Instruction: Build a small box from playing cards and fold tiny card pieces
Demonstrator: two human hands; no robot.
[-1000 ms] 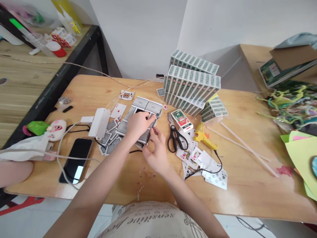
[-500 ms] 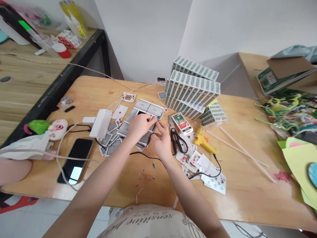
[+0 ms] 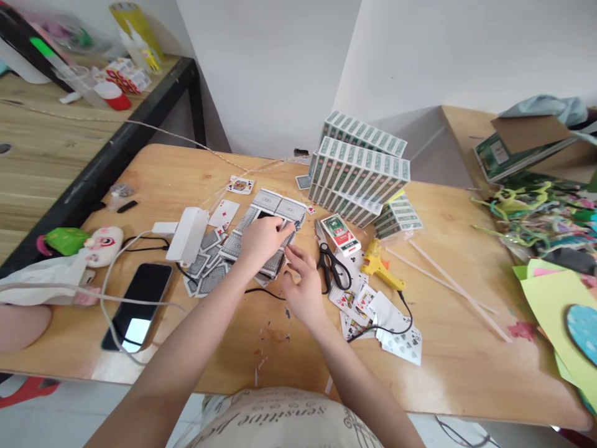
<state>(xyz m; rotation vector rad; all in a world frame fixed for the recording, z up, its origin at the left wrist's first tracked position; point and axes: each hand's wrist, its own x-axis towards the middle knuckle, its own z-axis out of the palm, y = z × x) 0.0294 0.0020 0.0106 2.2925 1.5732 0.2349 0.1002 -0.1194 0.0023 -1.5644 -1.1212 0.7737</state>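
And along the near edge of the desk, bare wood is offered between the phone and the fanned cards, though it is spanned overhead by both forearms. To the left, access to the card structure is hemmed in by loose cards and the white block; across the phone, white cable is draped. To the right, passage is obstructed by scissors, the glue gun and its cord. Behind, the way is walled by stacked boxes. Farther right, open wood is crossed by clear sticks.
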